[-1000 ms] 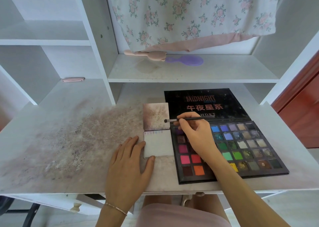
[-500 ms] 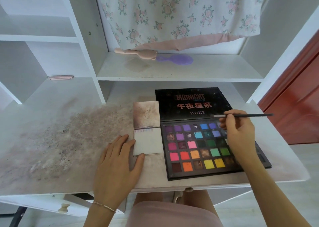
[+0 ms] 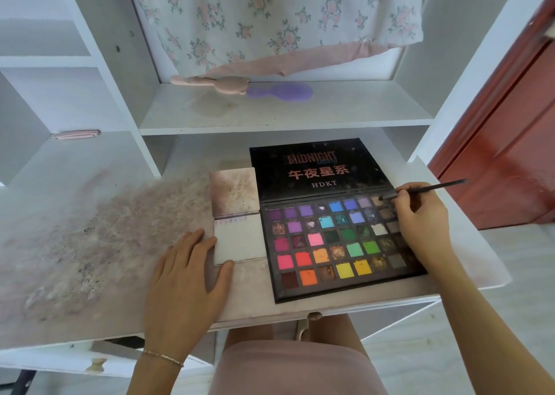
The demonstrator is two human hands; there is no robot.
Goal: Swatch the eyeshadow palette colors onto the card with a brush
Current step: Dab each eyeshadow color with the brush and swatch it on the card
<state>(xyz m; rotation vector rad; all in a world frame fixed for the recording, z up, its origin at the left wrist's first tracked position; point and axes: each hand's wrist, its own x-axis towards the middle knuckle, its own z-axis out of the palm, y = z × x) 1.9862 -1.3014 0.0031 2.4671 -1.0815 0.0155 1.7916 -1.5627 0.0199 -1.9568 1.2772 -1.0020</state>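
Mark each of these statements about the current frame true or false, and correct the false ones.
1. The right hand holds the brush. True.
2. The brush tip is on the card. False: it is over the palette's upper right pans.
3. The left hand lies flat beside the card. True.
4. The palette lid is closed. False: it lies open.
5. A purple hairbrush lies on the shelf. True.
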